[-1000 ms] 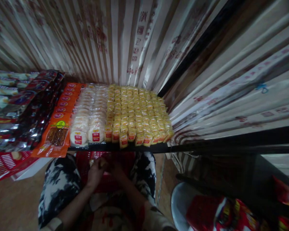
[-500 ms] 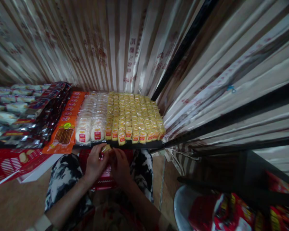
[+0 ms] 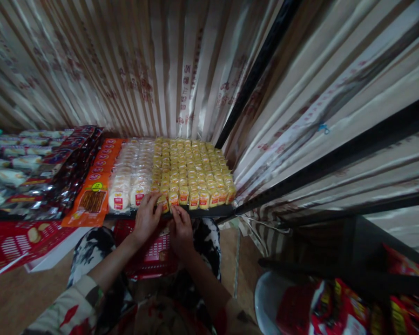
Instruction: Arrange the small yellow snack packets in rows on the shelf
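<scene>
Rows of small yellow snack packets (image 3: 195, 172) in clear wrappers, with red labels at the front, fill the right end of a dark shelf. At their front left corner, my left hand (image 3: 148, 217) has its thumb and fingers closed on one yellow snack packet (image 3: 163, 204). Beside it my right hand (image 3: 181, 228) is closed, its fingertips on the lower front of a neighbouring packet in the front row. Fingers partly hide both packets. White round snack packs (image 3: 118, 197) stand in two rows just left of my left hand.
Left along the shelf (image 3: 209, 212) lie an orange snack bag (image 3: 89, 200), dark shiny packs (image 3: 80, 153) and white wrapped packs (image 3: 9, 177). A red basket (image 3: 150, 267) sits between my knees. Striped curtains (image 3: 167, 70) and black bars (image 3: 335, 156) enclose the shelf. Red bags (image 3: 345, 307) lie lower right.
Both hands have moved forward and up from above the basket to the front of the yellow rows. The small packet held between them is now at the shelf's front row.
</scene>
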Demonstrator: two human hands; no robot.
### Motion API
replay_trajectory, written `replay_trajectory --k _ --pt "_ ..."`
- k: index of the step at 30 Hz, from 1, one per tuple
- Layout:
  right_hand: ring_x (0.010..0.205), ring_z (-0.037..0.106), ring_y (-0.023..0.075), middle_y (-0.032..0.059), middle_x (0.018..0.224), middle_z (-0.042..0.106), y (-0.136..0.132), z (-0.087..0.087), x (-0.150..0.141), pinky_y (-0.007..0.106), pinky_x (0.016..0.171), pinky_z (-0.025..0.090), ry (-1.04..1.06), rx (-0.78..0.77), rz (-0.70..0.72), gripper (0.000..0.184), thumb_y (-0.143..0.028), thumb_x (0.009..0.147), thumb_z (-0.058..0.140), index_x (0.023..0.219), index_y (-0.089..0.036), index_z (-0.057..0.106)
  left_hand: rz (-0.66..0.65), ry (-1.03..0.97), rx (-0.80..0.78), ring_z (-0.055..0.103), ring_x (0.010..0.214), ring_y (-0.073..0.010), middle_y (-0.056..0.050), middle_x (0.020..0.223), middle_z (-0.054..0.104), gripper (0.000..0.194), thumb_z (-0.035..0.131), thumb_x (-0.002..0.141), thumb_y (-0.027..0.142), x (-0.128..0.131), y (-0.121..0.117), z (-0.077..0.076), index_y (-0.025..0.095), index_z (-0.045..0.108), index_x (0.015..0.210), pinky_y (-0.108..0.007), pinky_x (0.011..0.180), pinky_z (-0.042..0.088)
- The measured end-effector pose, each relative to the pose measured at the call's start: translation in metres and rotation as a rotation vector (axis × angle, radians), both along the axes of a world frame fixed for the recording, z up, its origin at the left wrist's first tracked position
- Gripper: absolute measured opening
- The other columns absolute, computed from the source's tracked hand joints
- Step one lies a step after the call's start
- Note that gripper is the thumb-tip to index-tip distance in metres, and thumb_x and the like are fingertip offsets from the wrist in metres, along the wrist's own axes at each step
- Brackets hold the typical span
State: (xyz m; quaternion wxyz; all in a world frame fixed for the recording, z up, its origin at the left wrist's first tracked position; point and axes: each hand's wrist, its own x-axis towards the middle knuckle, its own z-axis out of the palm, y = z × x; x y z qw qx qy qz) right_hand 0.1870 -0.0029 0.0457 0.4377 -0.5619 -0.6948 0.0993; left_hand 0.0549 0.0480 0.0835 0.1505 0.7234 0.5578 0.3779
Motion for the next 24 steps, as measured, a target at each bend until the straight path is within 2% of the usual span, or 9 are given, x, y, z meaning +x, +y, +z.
replay_trajectory --k 5,10,14,18,24 --pt "0.109 0.049 0.0199 0.0141 0.118 0.047 0.007 -0.006 0.005 0.037 0.095 0.045 0.02 -0.044 0.011 0.051 -0.009 0.083 0.036 0.133 -0.017 0.043 0.059 -0.024 -0.026 0.05 0.106 -0.0206 -0.009 0.109 0.05 0.031 0.045 0.086 0.026 0.01 0.005 -0.006 0.019 0.053 0.114 -0.039 0.095 0.044" --pt "0.109 0.048 0.0201 0.0136 0.119 0.044 0.007 -0.011 0.003 0.039 0.095 0.044 0.045 -0.026 -0.007 0.054 -0.007 0.082 0.037 0.135 -0.019 0.038 0.102 -0.049 0.013 0.046 0.112 -0.0226 -0.01 0.116 0.046 0.041 0.048 0.084 0.024 0.015 0.0 -0.013 0.019 0.042 0.124 -0.042 0.097 0.042" --pt "0.112 0.045 0.021 0.0149 0.12 0.041 0.006 -0.013 0.002 0.039 0.097 0.043 0.05 -0.014 -0.002 0.053 -0.007 0.083 0.037 0.136 -0.017 0.038 0.097 -0.078 0.004 0.042 0.117 -0.0234 -0.012 0.123 0.039 0.053 0.05 0.082 0.021 0.016 -0.007 -0.024 0.02 0.032 0.132 -0.039 0.093 0.046" --pt "0.113 0.045 0.0211 0.0154 0.12 0.041 0.007 -0.013 0.003 0.039 0.096 0.043 0.05 -0.019 0.011 0.052 -0.007 0.084 0.036 0.135 -0.016 0.039 0.123 -0.036 0.02 0.045 0.113 -0.0229 -0.011 0.119 0.04 0.05 0.05 0.082 0.02 0.016 -0.006 -0.033 0.02 0.037 0.131 -0.04 0.095 0.044" --pt "0.112 0.045 0.0223 0.0153 0.119 0.043 0.01 -0.013 0.003 0.041 0.094 0.045 0.04 -0.028 0.008 0.054 -0.008 0.083 0.037 0.136 -0.018 0.037 0.061 0.076 0.048 0.044 0.116 -0.0233 -0.011 0.119 0.046 0.045 0.044 0.086 0.019 0.014 0.001 -0.031 0.021 0.04 0.131 -0.041 0.099 0.041"
